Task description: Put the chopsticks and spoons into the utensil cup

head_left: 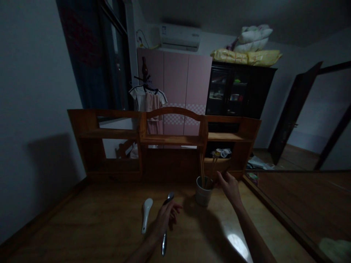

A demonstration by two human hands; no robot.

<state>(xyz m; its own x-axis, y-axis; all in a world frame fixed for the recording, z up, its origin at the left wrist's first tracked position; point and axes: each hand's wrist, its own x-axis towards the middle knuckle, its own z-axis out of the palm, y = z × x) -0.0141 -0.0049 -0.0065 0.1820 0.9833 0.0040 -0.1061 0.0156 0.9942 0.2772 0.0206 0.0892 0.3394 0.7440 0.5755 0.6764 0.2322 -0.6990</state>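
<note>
Chopsticks [203,170] stand in a pale cup [203,197] on the worktop [104,223], their lower ends hidden by its wall, while a label [163,30] on the air conditioner [179,42] is too small to read. Right-hand [229,185] fingers are drawn narrow beside the cup, though dimness hides whether they grip a stick; the left hand [165,216] covers part of a metal spoon [170,195], its loosely curled fingers' grip unclear, near a white spoon [147,212], with a wooden shelf [172,140] behind.
</note>
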